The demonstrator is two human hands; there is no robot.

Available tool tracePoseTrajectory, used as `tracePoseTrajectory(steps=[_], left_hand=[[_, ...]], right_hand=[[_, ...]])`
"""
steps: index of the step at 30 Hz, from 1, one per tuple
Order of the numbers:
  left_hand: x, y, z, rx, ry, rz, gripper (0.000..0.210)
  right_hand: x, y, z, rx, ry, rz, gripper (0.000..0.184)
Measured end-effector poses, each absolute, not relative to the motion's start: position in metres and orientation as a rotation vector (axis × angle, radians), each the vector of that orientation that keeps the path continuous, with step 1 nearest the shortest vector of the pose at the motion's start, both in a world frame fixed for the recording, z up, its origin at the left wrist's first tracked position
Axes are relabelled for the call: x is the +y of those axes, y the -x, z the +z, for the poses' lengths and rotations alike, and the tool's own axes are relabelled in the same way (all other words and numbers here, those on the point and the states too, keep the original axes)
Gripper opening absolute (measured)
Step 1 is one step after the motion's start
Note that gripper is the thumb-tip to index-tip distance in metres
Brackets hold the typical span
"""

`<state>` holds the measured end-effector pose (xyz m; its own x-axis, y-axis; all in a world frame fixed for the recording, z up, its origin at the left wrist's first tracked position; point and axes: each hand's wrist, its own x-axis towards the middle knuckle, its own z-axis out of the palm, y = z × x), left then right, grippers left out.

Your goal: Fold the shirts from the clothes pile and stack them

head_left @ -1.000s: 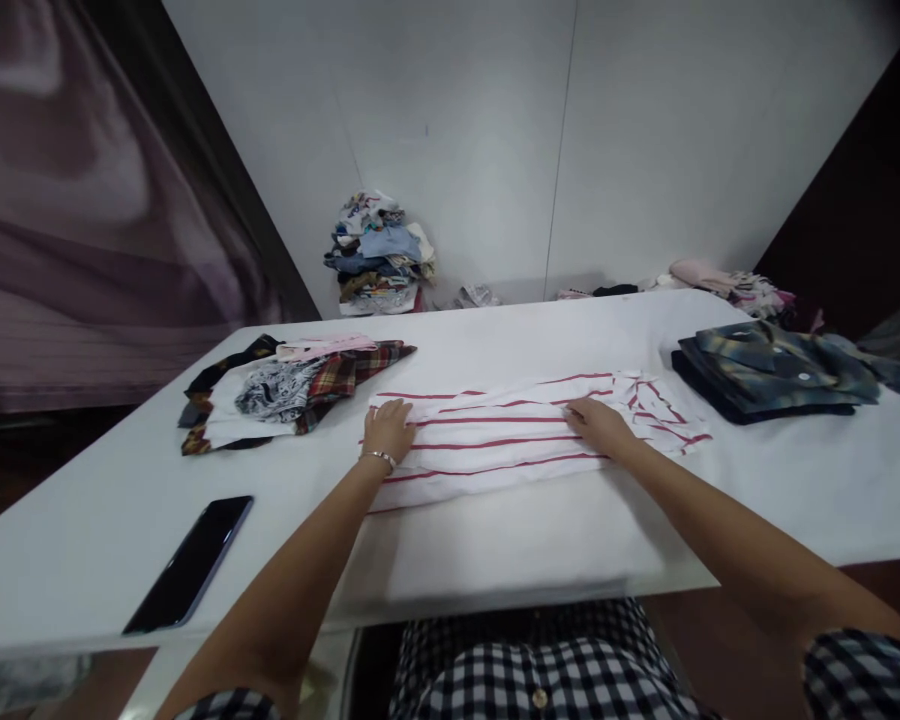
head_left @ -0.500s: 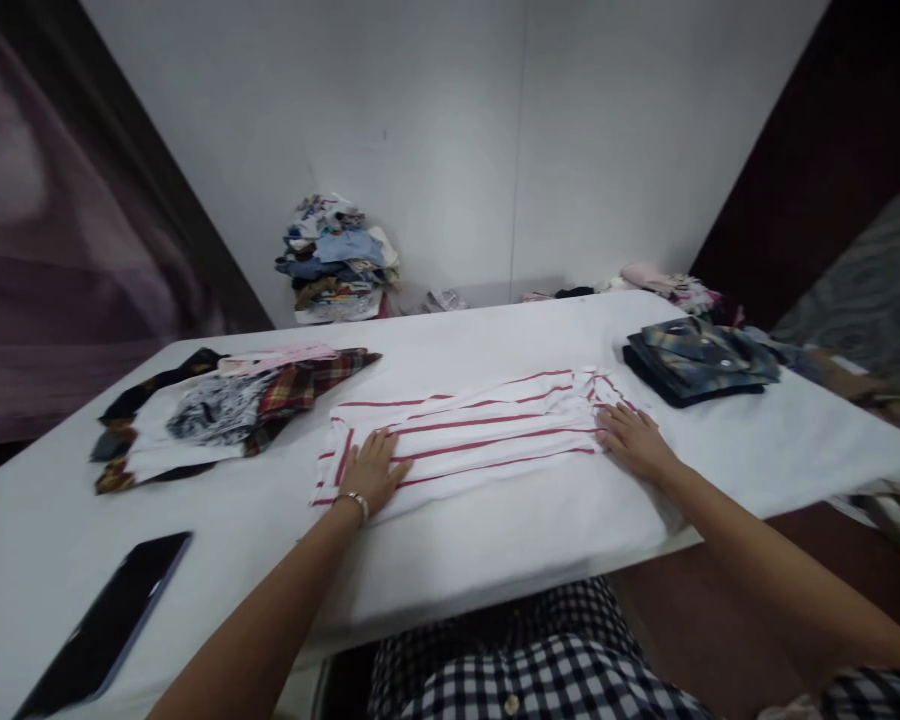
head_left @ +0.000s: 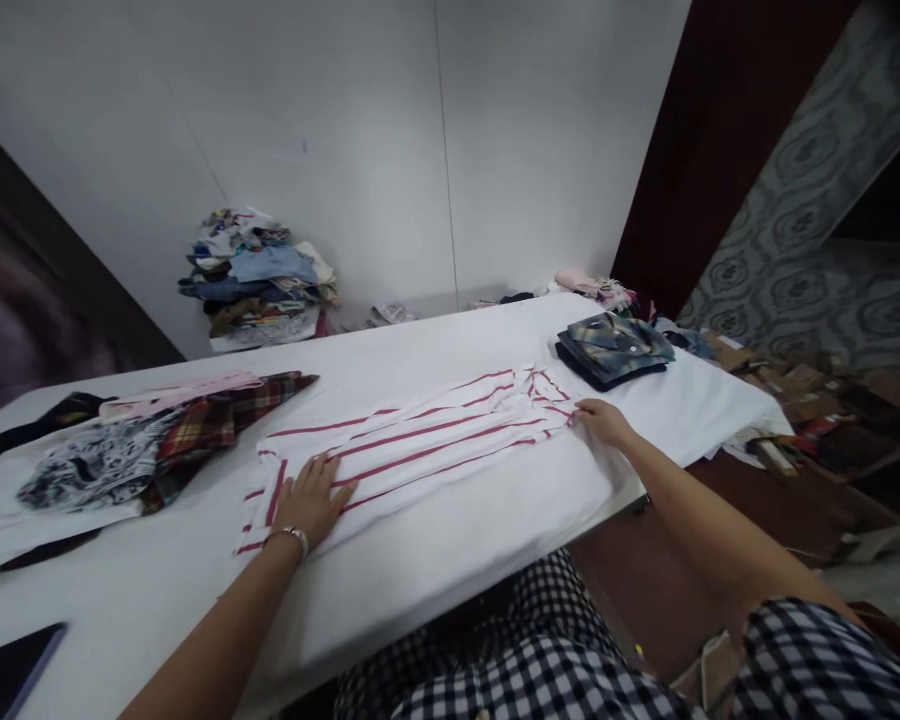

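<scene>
A white shirt with red stripes (head_left: 420, 430) lies in a long folded strip across the white table. My left hand (head_left: 311, 500), with a bracelet at the wrist, rests flat on the shirt near its left end, fingers spread. At the other end, by the crumpled collar area, my right hand (head_left: 598, 420) pinches the edge of the fabric between thumb and fingers. The thumb of that hand is partly hidden.
Folded plaid shirts (head_left: 615, 350) are stacked at the right. Several loose garments (head_left: 112, 455) lie at the left, with a phone (head_left: 11, 670) in front. Behind the table rises a tall clothes pile (head_left: 262, 275); boxes (head_left: 817, 390) stand beyond its right end.
The view has turned to the right. My right hand has gone from lying flat on the shirt to pinching its right edge. My left hand stays flat on the shirt.
</scene>
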<state>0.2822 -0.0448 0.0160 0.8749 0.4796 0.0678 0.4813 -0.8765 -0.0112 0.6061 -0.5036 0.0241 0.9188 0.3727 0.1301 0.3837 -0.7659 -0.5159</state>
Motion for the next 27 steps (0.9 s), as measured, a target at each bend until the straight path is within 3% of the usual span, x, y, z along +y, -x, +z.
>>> tracePoseTrajectory(steps=[7, 13, 23, 27], left_hand=[[-0.046, -0.281, 0.019, -0.867, 3.054, -0.1, 0.065], [-0.052, -0.283, 0.018, -0.923, 3.011, -0.091, 0.066], [-0.059, -0.283, 0.022, -0.963, 2.975, -0.006, 0.069], [-0.061, -0.281, 0.024, -0.972, 3.004, -0.013, 0.068]], right_hand=[[-0.499, -0.61, 0.037, -0.669, 2.724, -0.088, 0.027], [-0.469, -0.614, 0.053, -0.712, 2.731, -0.139, 0.04], [-0.358, -0.605, 0.05, -0.989, 2.698, -0.017, 0.04], [-0.349, -0.61, 0.048, -1.031, 2.811, -0.018, 0.032]])
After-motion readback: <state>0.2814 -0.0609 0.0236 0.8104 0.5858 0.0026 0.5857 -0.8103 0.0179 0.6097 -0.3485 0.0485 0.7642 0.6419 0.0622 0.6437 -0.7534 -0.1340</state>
